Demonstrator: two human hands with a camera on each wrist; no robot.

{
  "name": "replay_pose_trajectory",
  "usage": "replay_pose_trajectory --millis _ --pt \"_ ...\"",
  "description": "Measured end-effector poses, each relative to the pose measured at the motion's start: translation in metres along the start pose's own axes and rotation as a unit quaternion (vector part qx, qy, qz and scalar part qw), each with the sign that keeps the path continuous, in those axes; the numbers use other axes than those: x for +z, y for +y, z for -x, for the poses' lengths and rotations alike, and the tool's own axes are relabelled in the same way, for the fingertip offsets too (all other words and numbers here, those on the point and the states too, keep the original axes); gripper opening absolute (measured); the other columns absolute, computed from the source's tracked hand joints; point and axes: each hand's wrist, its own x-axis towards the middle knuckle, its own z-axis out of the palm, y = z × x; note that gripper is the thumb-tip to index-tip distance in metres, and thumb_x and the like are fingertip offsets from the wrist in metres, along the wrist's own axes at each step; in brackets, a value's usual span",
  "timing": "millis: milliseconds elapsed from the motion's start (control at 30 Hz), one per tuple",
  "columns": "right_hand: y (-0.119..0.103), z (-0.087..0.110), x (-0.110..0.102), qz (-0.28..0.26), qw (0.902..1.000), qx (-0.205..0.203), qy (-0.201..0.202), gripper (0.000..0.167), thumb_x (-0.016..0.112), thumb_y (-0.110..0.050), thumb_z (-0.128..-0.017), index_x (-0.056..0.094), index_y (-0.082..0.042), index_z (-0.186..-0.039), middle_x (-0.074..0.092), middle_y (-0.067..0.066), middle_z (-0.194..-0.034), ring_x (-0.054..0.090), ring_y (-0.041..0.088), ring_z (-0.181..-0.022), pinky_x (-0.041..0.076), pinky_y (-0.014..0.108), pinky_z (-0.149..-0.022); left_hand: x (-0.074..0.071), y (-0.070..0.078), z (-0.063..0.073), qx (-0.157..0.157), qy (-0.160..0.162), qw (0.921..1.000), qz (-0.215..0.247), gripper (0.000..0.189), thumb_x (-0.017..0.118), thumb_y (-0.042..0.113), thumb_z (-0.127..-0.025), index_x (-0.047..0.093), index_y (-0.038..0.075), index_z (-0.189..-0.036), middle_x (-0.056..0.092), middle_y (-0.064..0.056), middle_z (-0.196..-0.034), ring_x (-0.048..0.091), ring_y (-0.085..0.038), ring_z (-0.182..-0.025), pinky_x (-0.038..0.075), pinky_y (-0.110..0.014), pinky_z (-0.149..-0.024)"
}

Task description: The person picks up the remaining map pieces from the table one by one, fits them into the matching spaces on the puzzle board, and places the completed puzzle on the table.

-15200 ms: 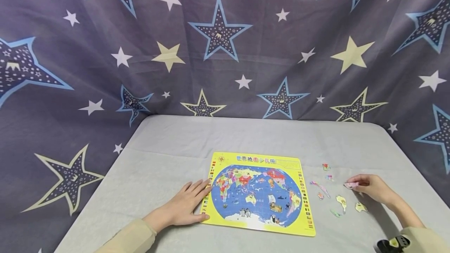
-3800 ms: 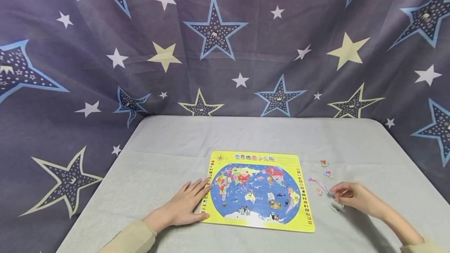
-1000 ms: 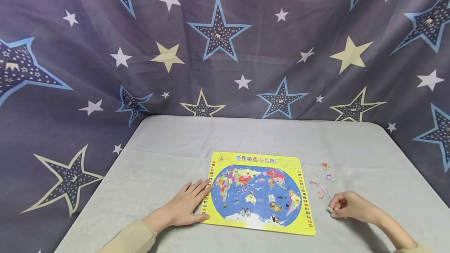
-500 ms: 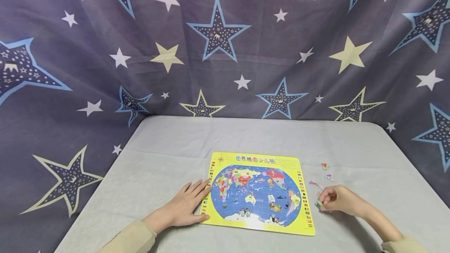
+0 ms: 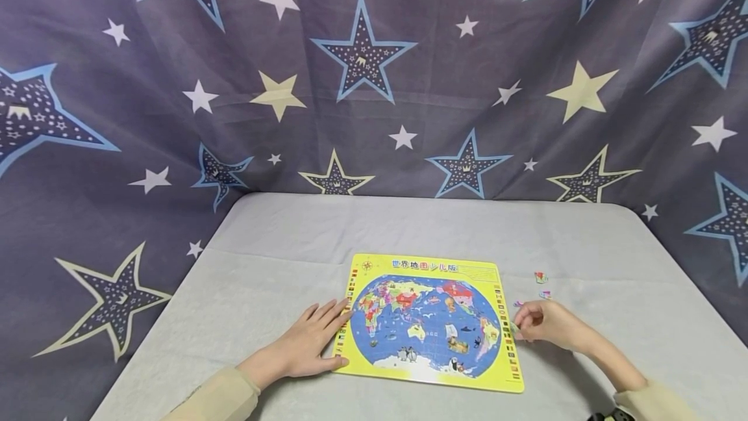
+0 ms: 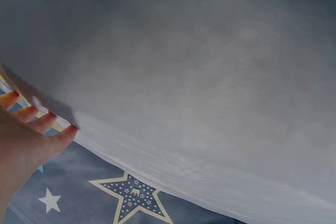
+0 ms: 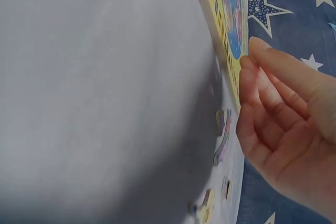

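Observation:
A yellow-bordered world map puzzle board (image 5: 432, 379) with Chinese characters along its top lies flat on the table. My left hand (image 5: 306, 343) rests spread at its left edge, fingertips on the border; the left wrist view shows its fingers (image 6: 39, 124) at the edge of that view. At the board's right border, my right hand (image 5: 549, 323) pinches a small green puzzle piece (image 5: 515, 328) between thumb and curled fingers. In the right wrist view the right hand (image 7: 289, 114) covers that piece, and a long pink puzzle piece (image 7: 222, 145) lies on the cloth beside it.
Beyond the right hand lie a red-and-green puzzle piece (image 5: 540, 277) and a purple one (image 5: 545, 294). A pink piece's end (image 5: 518, 304) shows beside the fingers. The grey cloth-covered table (image 5: 280, 232) meets a star-patterned curtain (image 5: 397, 109) at its back and sides.
Over the last second my right hand has carried the green piece leftward to the board's right edge. Earlier, several pieces left the table's right side. The left hand stays put.

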Motion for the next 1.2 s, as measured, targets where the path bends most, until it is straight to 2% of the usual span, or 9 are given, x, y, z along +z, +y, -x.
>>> replay_pose_trajectory --millis 200,500,833,1200 --pt "-0.008 -0.008 0.003 0.009 1.0000 0.002 0.005 0.022 0.069 -0.010 -0.074 0.059 0.005 -0.087 0.057 0.005 -0.067 0.054 0.011 -0.058 0.046 0.024 -0.053 0.001 0.000 0.000 0.004 0.010 0.9999 0.001 0.081 0.034 0.067 -0.081 0.026 0.013 -0.140 0.019 -0.005 -0.146 0.019 -0.027 -0.132 0.020 -0.051 -0.101" --pt "-0.015 -0.022 0.008 0.031 0.9994 -0.008 0.011 0.022 0.070 -0.011 -0.073 0.060 0.002 -0.087 0.057 0.003 -0.067 0.050 0.006 -0.058 0.043 0.020 -0.054 0.000 0.000 0.001 -0.005 -0.001 1.0000 0.003 0.082 0.030 0.069 -0.080 0.024 0.015 -0.141 0.016 -0.003 -0.147 0.017 -0.026 -0.133 0.018 -0.050 -0.102" --pt "-0.018 -0.033 0.014 0.055 0.9981 -0.016 0.025 0.015 0.064 -0.002 -0.075 0.061 0.003 -0.089 0.057 0.003 -0.068 0.051 0.006 -0.059 0.044 0.021 -0.054 0.000 0.000 0.000 -0.003 0.000 1.0000 0.000 0.082 0.030 0.069 -0.081 0.024 0.014 -0.141 0.017 -0.003 -0.147 0.017 -0.025 -0.133 0.018 -0.050 -0.102" --pt "-0.022 -0.045 0.022 0.069 0.9968 -0.027 0.030 0.023 0.070 -0.010 -0.073 0.061 0.001 -0.091 0.056 0.000 -0.063 0.049 0.007 -0.054 0.041 0.019 -0.051 -0.001 0.001 0.001 0.002 0.006 1.0000 0.002 0.081 0.032 0.067 -0.081 0.025 0.013 -0.140 0.018 -0.005 -0.146 0.018 -0.027 -0.132 0.019 -0.050 -0.101"
